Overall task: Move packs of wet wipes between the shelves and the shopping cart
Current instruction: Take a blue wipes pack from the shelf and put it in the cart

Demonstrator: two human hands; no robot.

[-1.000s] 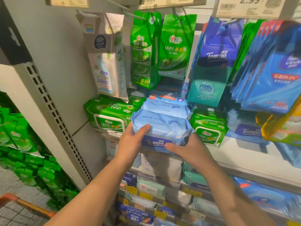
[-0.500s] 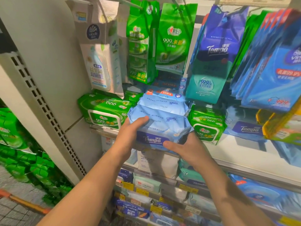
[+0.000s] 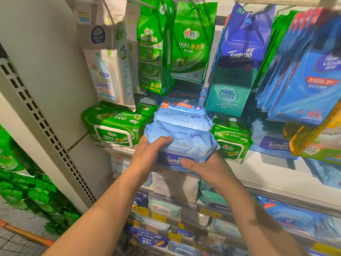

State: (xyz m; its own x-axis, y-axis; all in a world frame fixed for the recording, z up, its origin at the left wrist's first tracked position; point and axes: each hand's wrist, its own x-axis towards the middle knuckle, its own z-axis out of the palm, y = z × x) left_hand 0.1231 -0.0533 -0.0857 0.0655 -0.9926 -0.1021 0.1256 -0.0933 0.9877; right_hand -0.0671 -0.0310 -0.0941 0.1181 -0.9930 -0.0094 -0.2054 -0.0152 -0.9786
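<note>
A: Head view, and we see both hands on one light blue Tempo pack (image 3: 181, 145) at the front edge of the shelf (image 3: 258, 169).

B: The left hand (image 3: 147, 154) has its grip clenched round the pack's left end, thumb over the top. The right hand (image 3: 204, 168) grasps the lower right corner, thumb across the dark blue label.

A: Whether the pack rests on the shelf edge or is lifted clear, we cannot tell. Just behind it sits a second blue pack (image 3: 182, 117), and a third with an orange label (image 3: 181, 106) behind that.

B: Green packs flank the row: a large one (image 3: 114, 126) to the left, a smaller one (image 3: 231, 143) to the right, touching the held pack's side.

A: Above, hanging bags: green ones (image 3: 191, 43), a blue-and-teal Tempo bag (image 3: 238, 61).

B: Lower shelves (image 3: 175, 217) hold more packs with yellow price tags; far lower left, an orange cart rim (image 3: 27, 235).
</note>
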